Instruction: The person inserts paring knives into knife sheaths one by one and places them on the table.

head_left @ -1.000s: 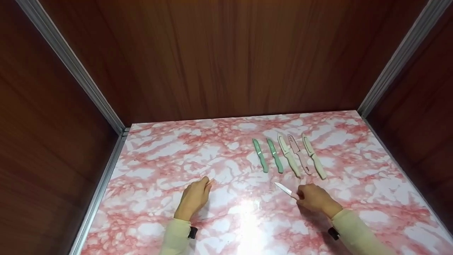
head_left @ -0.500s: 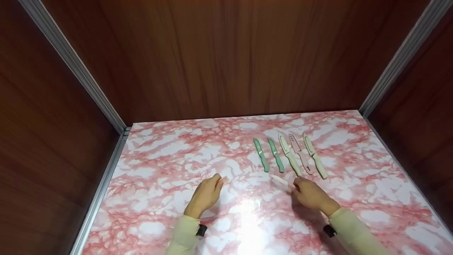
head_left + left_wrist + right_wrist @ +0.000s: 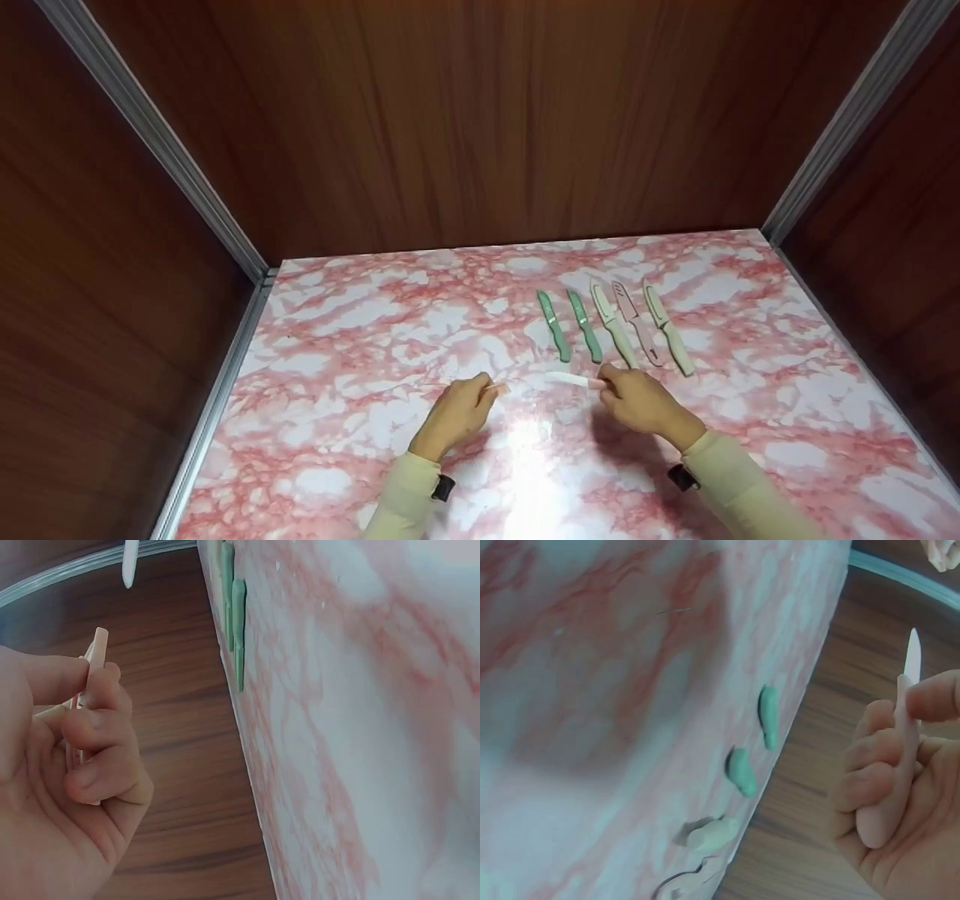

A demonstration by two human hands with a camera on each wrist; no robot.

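Note:
My right hand [image 3: 643,400] grips a small knife by its pink handle [image 3: 889,795], its bare pale blade [image 3: 568,379] pointing left across the table. My left hand [image 3: 456,411] pinches a thin pink knife sheath [image 3: 97,650] between thumb and curled fingers; most of it is hidden in the palm. A gap separates the blade's tip from the sheath's near end. Both hands are held above the table. In the left wrist view the blade's tip [image 3: 130,566] shows at the top, apart from the sheath.
On the pink-and-white marbled table [image 3: 360,330] lies a row of sheathed knives: two green knives [image 3: 553,325] [image 3: 584,325], a cream knife [image 3: 613,322], a pink knife [image 3: 637,324] and another cream knife [image 3: 667,328]. Brown wood-grain panels [image 3: 480,127] enclose the back and sides.
My left hand has moved right with the sheath, and my right hand has moved left with the knife. The blade has turned nearer to level, and the gap between them has narrowed.

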